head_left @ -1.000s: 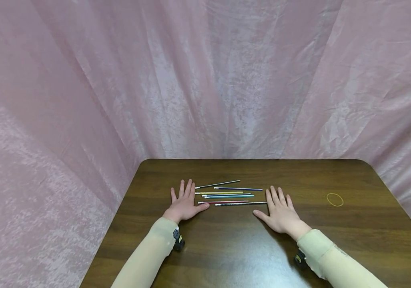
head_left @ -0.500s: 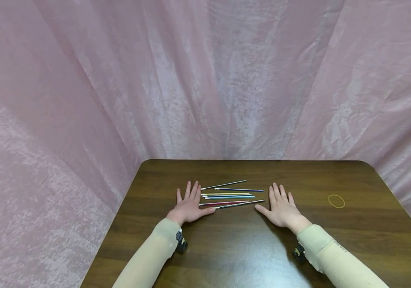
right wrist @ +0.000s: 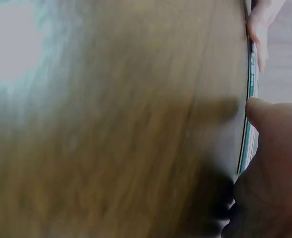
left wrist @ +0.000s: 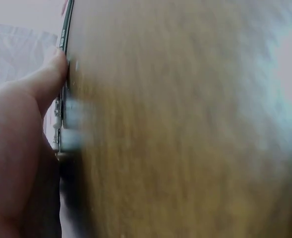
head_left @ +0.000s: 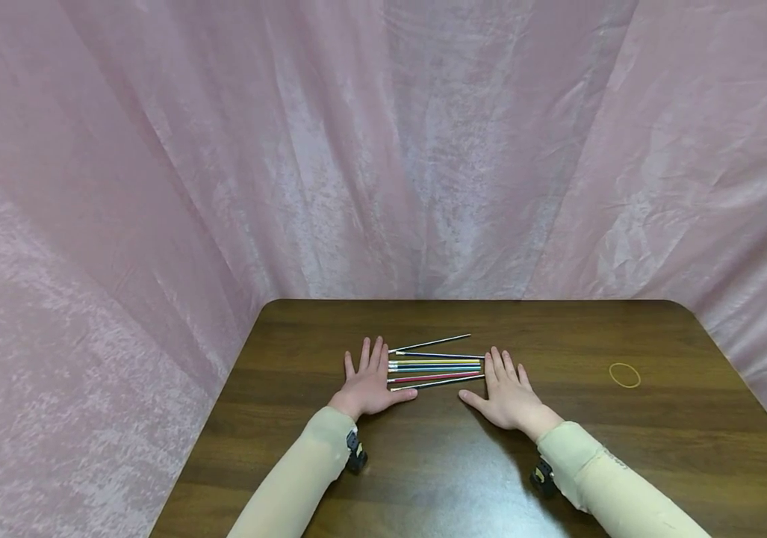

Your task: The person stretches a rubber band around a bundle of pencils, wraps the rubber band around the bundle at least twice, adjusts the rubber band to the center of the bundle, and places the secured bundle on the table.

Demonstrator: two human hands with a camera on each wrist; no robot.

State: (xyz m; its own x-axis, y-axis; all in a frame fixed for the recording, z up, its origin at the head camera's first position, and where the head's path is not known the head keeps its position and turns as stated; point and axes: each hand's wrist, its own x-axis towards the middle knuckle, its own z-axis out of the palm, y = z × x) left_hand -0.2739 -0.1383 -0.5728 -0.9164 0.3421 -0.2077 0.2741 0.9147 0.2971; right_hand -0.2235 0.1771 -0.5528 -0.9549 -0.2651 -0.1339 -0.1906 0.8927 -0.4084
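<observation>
Several pencils lie roughly side by side across the brown table, among them a yellow pencil (head_left: 433, 362), a teal pencil (head_left: 435, 370) and a red pencil (head_left: 433, 377). My left hand (head_left: 368, 385) has its fingers straight, with the index finger along the eraser ends and the thumb beside the nearest dark pencil (head_left: 446, 382). At the opposite ends is my right hand (head_left: 507, 392), also with straight fingers, its index finger right at the tips. Farthest back, a dark pencil (head_left: 440, 342) slants away from the others. In the left wrist view the left thumb (left wrist: 49, 77) overlaps a dark pencil.
A yellow rubber band (head_left: 625, 375) lies on the table (head_left: 665, 448) to the right of the right hand. Pink curtains (head_left: 423, 149) hang behind the table's far edge and to the left. Each wrist wears a small black camera.
My left hand has moved right, pushing the eraser ends along. My right hand has shifted left against the tips. The pencils' ends are now more even, and the two nearest pencils have tilted.
</observation>
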